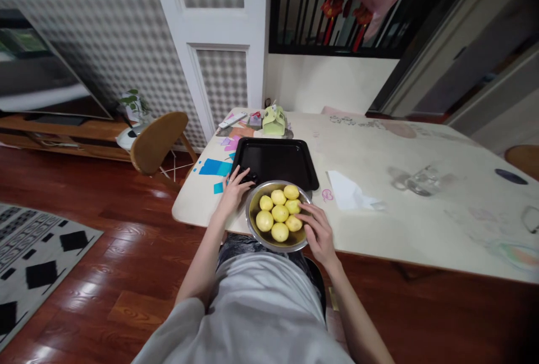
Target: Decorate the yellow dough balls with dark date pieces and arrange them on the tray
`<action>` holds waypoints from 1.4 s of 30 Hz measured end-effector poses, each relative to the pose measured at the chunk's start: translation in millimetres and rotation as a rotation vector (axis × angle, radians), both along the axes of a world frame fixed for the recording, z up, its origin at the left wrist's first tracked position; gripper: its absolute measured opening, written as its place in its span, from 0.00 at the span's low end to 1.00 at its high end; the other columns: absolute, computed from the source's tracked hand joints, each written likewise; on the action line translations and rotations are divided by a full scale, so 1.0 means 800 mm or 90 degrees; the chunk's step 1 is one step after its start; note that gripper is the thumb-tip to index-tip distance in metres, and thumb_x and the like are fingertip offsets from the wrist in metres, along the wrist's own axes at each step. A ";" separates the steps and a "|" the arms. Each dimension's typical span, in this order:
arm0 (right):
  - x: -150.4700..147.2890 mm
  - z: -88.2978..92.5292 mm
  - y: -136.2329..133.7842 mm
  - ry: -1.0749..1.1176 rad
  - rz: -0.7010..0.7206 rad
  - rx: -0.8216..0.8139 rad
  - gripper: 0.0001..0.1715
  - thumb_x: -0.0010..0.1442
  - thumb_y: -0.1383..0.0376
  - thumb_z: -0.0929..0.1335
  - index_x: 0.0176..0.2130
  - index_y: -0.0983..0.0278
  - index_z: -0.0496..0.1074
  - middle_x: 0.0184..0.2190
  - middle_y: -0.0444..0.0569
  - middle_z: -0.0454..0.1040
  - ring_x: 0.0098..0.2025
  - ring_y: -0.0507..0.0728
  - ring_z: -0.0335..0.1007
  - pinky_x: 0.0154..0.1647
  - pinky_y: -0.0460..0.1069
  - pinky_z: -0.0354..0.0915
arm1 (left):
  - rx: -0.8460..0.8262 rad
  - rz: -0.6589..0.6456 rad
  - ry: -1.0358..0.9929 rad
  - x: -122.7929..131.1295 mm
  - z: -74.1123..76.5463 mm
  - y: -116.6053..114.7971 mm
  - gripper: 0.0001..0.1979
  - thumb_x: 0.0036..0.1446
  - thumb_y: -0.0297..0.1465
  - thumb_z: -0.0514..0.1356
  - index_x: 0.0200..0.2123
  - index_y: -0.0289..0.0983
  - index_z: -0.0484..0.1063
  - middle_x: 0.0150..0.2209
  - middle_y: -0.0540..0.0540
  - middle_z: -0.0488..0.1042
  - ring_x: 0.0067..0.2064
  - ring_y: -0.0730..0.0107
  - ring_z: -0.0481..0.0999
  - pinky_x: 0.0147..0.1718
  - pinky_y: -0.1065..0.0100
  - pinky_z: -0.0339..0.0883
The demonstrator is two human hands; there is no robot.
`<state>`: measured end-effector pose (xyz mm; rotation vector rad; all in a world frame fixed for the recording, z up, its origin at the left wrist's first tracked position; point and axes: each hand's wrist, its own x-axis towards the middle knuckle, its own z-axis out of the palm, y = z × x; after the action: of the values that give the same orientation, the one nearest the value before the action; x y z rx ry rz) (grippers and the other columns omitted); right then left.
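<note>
I sit at the near edge of a pale cream tabletop point(379, 195), looking down at my two bare hands. Right in front of me, at the edge of the tabletop, stands a round silver metal bowl point(253, 228) filled with seven yellow, rounded fruits point(279, 213). My right hand point(319, 232) rests against the bowl's right rim, fingers loosely spread and curved along the metal, gripping nothing firmly that I can make out. My left hand point(234, 187) lies just left of the bowl, fingers spread and reaching onto the near left corner of a black rectangular baking tray point(275, 162); its fingertips touch a small dark object there that is too small to identify, and I cannot tell whether they close on it. The tray sits directly behind the bowl, touching or nearly touching it.

Left of the tray lie blue paper pieces point(215, 168) and pink ones beyond them. Behind the tray stands a small light green box point(273, 119), with a white remote control point(232, 120) near it. To the right lie a folded white paper point(347, 191) and clear glass items point(419, 180). A wooden chair point(156, 140) stands at the left end, on a dark red wood floor point(105, 274).
</note>
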<state>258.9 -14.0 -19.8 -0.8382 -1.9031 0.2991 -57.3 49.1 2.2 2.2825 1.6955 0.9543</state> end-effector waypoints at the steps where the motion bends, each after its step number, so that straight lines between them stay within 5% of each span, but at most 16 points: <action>1: 0.000 0.000 0.000 0.001 0.001 0.000 0.19 0.73 0.63 0.62 0.55 0.55 0.79 0.61 0.54 0.76 0.65 0.67 0.70 0.64 0.69 0.69 | -0.005 -0.005 -0.006 -0.003 0.000 -0.002 0.16 0.71 0.27 0.56 0.52 0.45 0.82 0.72 0.43 0.66 0.78 0.49 0.50 0.72 0.34 0.45; 11: 0.000 0.000 0.001 0.000 0.005 0.009 0.19 0.73 0.65 0.62 0.55 0.55 0.78 0.61 0.54 0.76 0.65 0.66 0.70 0.64 0.69 0.69 | -0.062 -0.029 -0.052 -0.008 -0.006 -0.012 0.19 0.73 0.28 0.51 0.56 0.44 0.79 0.74 0.41 0.61 0.78 0.46 0.49 0.70 0.29 0.49; 42: -0.001 0.001 0.001 -0.004 0.000 0.016 0.20 0.74 0.64 0.62 0.56 0.55 0.78 0.61 0.54 0.76 0.63 0.67 0.71 0.63 0.68 0.70 | -0.013 -0.022 0.008 -0.001 -0.018 -0.012 0.18 0.75 0.32 0.52 0.61 0.45 0.75 0.74 0.39 0.59 0.77 0.48 0.52 0.69 0.36 0.57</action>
<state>258.2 -13.3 -19.1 -0.8231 -1.9088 0.2728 -57.7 39.9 -12.2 2.3015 1.6580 0.9146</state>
